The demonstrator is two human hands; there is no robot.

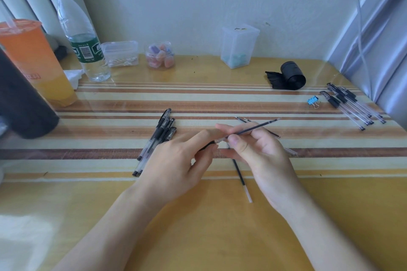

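left hand: on my feed it's curled round a dark pen barrel, gripping it just above the desk; most of the barrel is hidden.
right hand: thumb and fingertip pinching a pen refill, writing tip angled up and off to the right.
refill vs barrel: the clear end sits right at the barrel's mouth, can't tell if it's inside.
loose refill: flat on the desk, partly under the right hand.
spare refills: two, just behind that hand.
capped pens: bunched beside the left hand.
far-right pens: near a blue binder clip.
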